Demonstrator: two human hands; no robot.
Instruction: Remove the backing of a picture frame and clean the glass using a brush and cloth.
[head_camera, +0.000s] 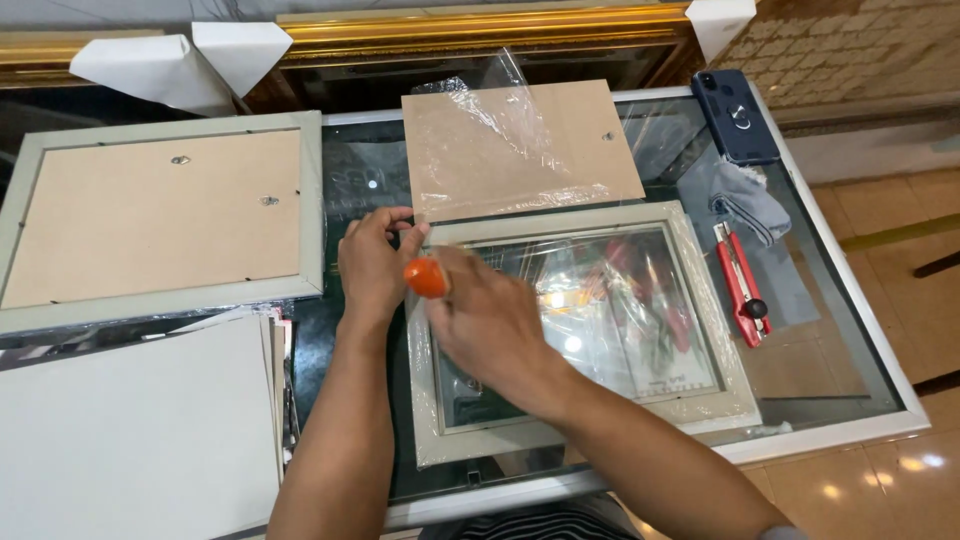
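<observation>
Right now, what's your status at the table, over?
Left hand pinching plastic wrap at grey frame corner. Right hand holds orange-handled tool. Red cutter lies beside.

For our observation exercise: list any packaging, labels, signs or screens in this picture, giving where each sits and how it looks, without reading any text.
Clear plastic wrap: crinkled see-through sheet over the brown backing board at top centre.
Plastic film: shiny clear wrapping over the grey picture frame by both hands.
Phone: top right, lying screen down, dark blue case with a ring holder.
No labels or signs show.
</observation>
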